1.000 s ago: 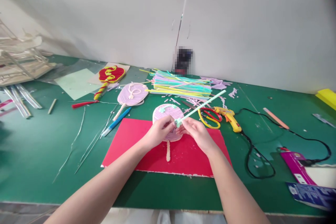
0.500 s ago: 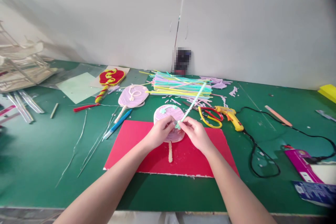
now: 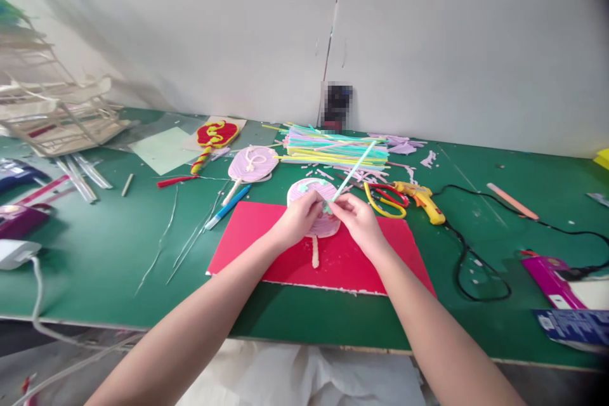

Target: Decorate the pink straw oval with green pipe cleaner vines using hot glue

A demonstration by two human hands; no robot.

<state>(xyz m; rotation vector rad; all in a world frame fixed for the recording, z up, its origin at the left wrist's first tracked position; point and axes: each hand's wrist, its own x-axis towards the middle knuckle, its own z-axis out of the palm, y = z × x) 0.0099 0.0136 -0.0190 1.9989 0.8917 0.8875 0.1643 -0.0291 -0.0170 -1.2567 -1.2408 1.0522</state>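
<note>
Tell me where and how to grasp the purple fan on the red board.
Probably pinch the cream handle of the purple fan across its width, from the near side: it is narrow, uncovered, and points toward the person over the red board; gripping the face might disturb the green trim.

pipe cleaner (image 3: 354, 170) is showing light green | near fan (image 3: 326, 226) is wearing purple stripes | board (image 3: 352, 269) is showing bright red

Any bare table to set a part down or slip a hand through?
Left front of the green table, between the white cable and the leftmost loose wire. Smaller: the band between the red board and the table's near edge, left forearm and right forearm on either side. Crowded: behind the board, with coloured strips, scissors and glue gun.
</note>
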